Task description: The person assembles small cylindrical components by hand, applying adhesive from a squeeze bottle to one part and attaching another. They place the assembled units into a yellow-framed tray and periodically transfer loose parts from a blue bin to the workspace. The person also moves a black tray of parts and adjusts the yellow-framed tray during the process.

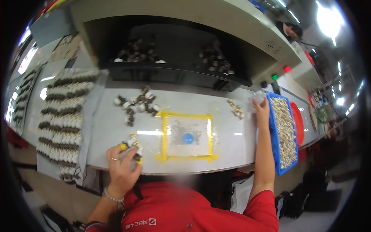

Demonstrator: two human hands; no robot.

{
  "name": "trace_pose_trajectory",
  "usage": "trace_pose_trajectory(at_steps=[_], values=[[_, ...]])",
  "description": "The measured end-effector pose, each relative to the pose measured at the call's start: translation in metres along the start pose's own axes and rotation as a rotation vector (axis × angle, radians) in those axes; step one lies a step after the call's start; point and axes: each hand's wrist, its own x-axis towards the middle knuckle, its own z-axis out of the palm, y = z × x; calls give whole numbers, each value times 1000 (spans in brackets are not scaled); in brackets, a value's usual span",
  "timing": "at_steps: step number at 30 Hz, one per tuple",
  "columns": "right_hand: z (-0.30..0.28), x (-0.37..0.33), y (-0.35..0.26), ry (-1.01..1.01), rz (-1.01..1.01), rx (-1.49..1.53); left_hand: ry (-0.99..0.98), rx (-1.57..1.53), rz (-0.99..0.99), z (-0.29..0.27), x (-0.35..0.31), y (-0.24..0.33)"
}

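My left hand (121,168), with yellow covers on its thumb and forefinger, is at the table's near edge. Its fingers curl round a few small white-and-dark parts (133,141). Out to the right, my right hand (262,111) is raised beside the far left corner of a blue tray (273,127). Something clear and pale (257,96) shows at its fingertips; its kind is too blurred to tell. Many small cream-and-yellow pieces (284,135) fill the tray. A loose pile of white-and-dark parts (141,102) lies beyond my left hand.
Yellow tape (187,157) frames a square on the table, with a blue disc (188,138) inside. Rows of white-and-dark parts (63,127) cover the left side. A dark-fronted machine (174,75) stands at the back. A red basin (296,121) sits beyond the tray.
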Motion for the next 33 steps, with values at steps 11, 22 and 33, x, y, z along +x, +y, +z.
trace_pose_trajectory(at_steps=[11,22,33], values=[[-1,-72,-77,-389,36,432,-44,-31,-129,-1,10,2],[2,-139,-186,-952,-605,-407,-64,-58,-99,6,17,-4],[14,-139,-228,-1020,-869,-730,-42,-41,-101,6,15,-3]])
